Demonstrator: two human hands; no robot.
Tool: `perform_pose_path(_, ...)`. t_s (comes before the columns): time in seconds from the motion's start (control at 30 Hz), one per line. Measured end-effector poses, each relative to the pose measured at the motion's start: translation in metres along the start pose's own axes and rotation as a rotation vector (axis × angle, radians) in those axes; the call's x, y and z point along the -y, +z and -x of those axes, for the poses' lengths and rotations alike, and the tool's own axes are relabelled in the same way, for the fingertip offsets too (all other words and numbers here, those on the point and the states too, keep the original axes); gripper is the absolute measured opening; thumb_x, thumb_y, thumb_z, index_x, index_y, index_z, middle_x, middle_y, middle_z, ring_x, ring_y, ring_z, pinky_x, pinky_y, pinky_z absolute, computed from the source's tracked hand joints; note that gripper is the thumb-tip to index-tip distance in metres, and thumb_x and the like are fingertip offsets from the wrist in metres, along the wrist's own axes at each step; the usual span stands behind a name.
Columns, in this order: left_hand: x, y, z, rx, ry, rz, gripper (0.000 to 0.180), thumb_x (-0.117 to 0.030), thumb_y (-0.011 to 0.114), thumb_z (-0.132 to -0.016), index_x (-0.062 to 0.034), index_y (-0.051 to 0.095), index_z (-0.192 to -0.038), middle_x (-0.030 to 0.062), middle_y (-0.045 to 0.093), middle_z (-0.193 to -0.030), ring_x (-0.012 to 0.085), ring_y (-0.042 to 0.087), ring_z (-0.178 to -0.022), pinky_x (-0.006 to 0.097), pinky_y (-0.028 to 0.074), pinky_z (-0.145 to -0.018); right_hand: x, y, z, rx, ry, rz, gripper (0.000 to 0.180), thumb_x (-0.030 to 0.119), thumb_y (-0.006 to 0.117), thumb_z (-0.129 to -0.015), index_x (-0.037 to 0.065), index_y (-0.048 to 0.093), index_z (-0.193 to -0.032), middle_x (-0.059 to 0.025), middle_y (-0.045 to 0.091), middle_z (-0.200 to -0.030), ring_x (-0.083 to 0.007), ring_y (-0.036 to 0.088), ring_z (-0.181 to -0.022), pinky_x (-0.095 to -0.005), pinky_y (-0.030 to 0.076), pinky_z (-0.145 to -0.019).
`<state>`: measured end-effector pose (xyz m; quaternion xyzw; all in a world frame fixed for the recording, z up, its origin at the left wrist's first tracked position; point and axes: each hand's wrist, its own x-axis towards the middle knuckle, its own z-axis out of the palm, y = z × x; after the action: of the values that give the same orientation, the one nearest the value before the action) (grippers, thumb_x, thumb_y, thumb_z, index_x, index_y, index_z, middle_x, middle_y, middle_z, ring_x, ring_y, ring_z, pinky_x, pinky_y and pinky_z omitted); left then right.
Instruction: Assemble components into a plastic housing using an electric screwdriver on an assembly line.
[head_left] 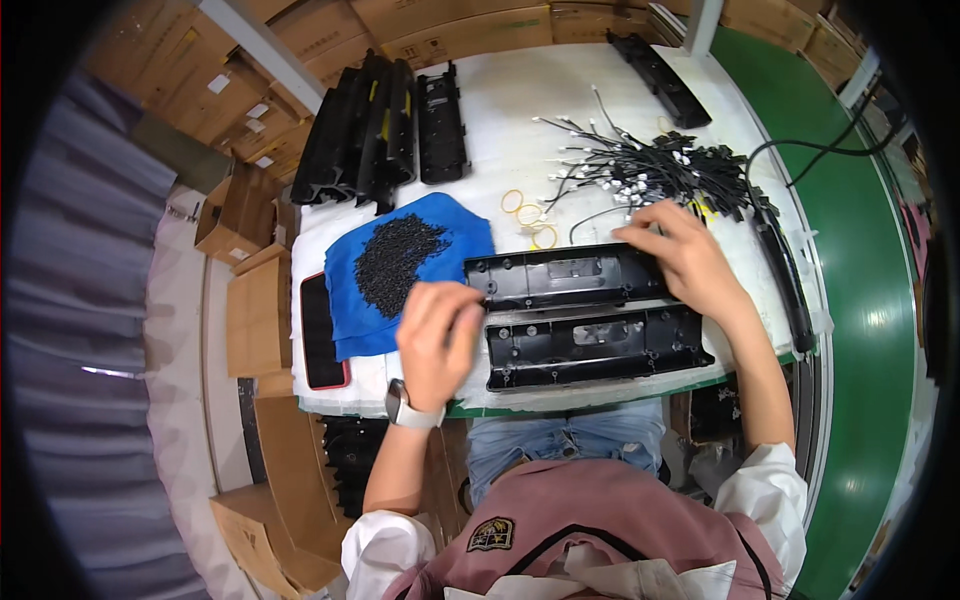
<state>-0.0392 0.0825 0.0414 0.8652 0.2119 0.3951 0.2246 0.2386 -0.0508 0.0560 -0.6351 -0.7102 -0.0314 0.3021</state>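
Observation:
Two long black plastic housings lie side by side at the table's near edge, hollow sides up: the far housing [530, 285] and the near housing [600, 350]. My left hand [435, 335] is at the far housing's left end, thumb and forefinger curled close together; anything between them is too small to make out. Over that housing's right end is my right hand [685, 255], fingers bent and bunched, their grip partly hidden. A thin black cable [600, 211] curves from beside the right fingers toward a pile of black cables with white connectors [660, 170].
Small black parts [395, 260] are heaped on a blue cloth [465, 225], left of the housings. A phone [322, 335] lies beside it. More black housings [365, 130] stand at the back left, another [660, 80] at the back right. Rubber bands [543, 237] lie mid-table.

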Motion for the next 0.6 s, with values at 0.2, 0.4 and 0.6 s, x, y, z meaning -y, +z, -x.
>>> perform_pose_path(0.2, 0.047, -0.027, -0.019, -0.050, -0.157, -0.695, 0.008, -0.007, 0.066, -0.076, -0.0018, 0.064, -0.081, 0.0108, 0.058, -0.074, 0.0298, 0.057, -0.072, 0.036, 0.046, -0.065, -0.011, -0.033, 0.021, -0.228, 0.399, 0.363, 0.030, -0.003, 0.057, -0.076, 0.004, 0.062, -0.105, -0.0128, 0.058, -0.099, -0.0306, 0.058, -0.086, -0.0367, 0.047, -0.076)
perform_pose_path(0.4, 0.056, -0.023, -0.026, 0.019, -0.260, -0.684, 0.008, -0.009, 0.064, -0.076, -0.0046, 0.058, -0.073, 0.0103, 0.055, -0.076, 0.0300, 0.056, -0.076, 0.039, 0.046, -0.064, -0.052, -0.042, 0.057, -0.121, 0.681, 0.797, 0.038, 0.017, 0.067, -0.074, 0.010, 0.060, -0.110, -0.0091, 0.056, -0.104, -0.0272, 0.055, -0.095, -0.0378, 0.049, -0.076)
perform_pose_path(0.6, 0.060, -0.025, -0.027, -0.109, -0.247, -0.552, 0.012, -0.010, 0.062, -0.083, -0.0012, 0.056, -0.076, 0.0127, 0.055, -0.070, 0.0296, 0.055, -0.061, 0.038, 0.044, -0.055, -0.060, -0.058, 0.055, 0.054, 1.041, 0.859, 0.050, 0.035, 0.069, -0.070, 0.010, 0.061, -0.113, -0.0125, 0.060, -0.100, -0.0289, 0.062, -0.091, -0.0403, 0.052, -0.072)
